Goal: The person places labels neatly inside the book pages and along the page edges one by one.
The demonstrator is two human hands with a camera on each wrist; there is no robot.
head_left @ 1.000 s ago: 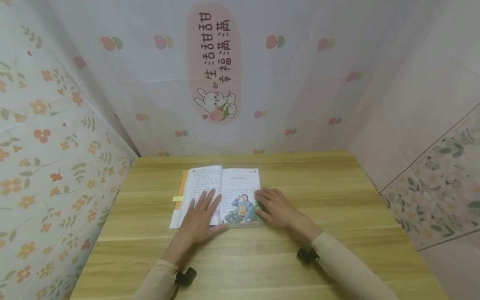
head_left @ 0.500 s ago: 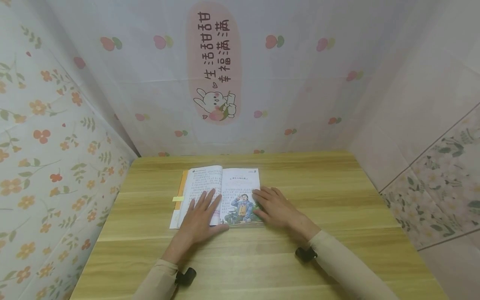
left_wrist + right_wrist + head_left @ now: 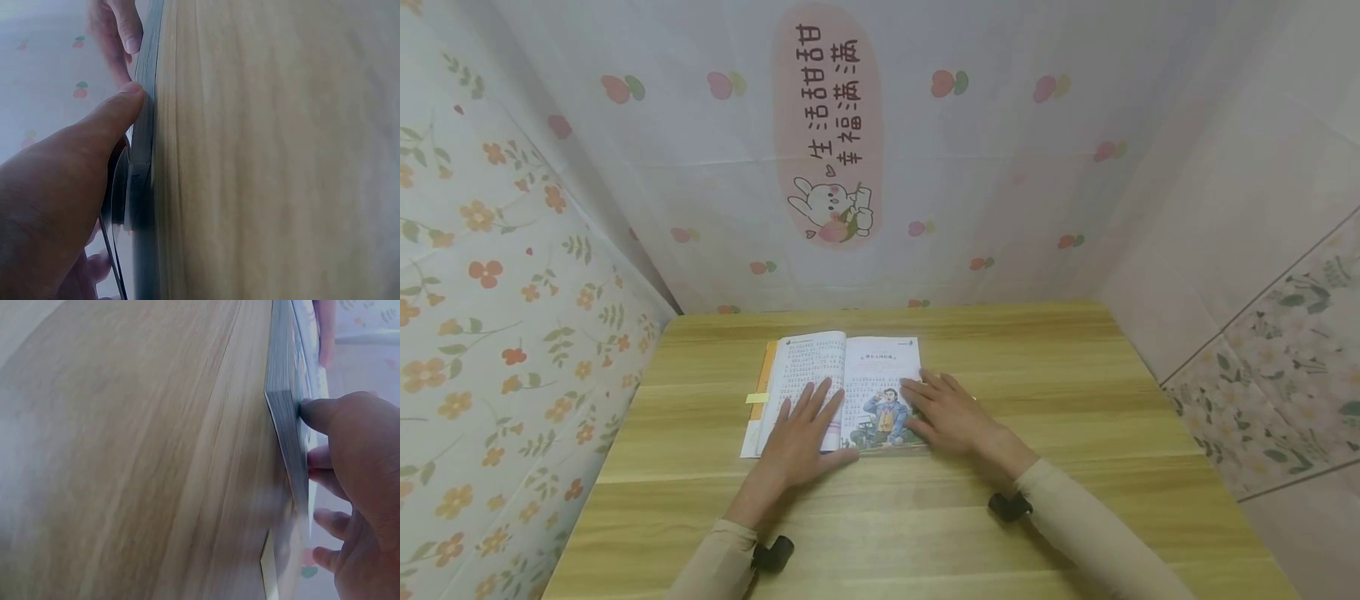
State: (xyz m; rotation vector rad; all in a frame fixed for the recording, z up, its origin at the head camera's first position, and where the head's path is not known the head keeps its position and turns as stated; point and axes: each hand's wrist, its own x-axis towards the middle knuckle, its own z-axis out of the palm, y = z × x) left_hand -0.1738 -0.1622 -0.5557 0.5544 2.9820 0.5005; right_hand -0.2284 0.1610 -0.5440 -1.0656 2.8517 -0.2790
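An open book [image 3: 880, 354] with printed text lies on the table, its right page showing a picture of a figure in a blue jacket. My left hand [image 3: 797, 435] rests with fingers spread on the left page, the thumb stretched across to the lower end of the fold. My right hand [image 3: 951, 412] touches the outer part of the right page, fingers relaxed and slightly bent. In the right wrist view, the right thumb [image 3: 319, 414] sits on the page near the corner of the thick page block [image 3: 287, 406]. The left thumb [image 3: 128, 94] lies at the book's lower edge.
An orange cover strip [image 3: 767, 367] with a pale yellow tab [image 3: 757, 398] sticks out on the book's left side. The wood-grain table [image 3: 1037, 358] ends at a patterned cloth [image 3: 1000, 183] at the back. A pale yellow edge [image 3: 269, 565] shows by the right hand.
My right hand has slid slightly left, its fingertips reaching further onto the right page. The left hand and the book stay in place.
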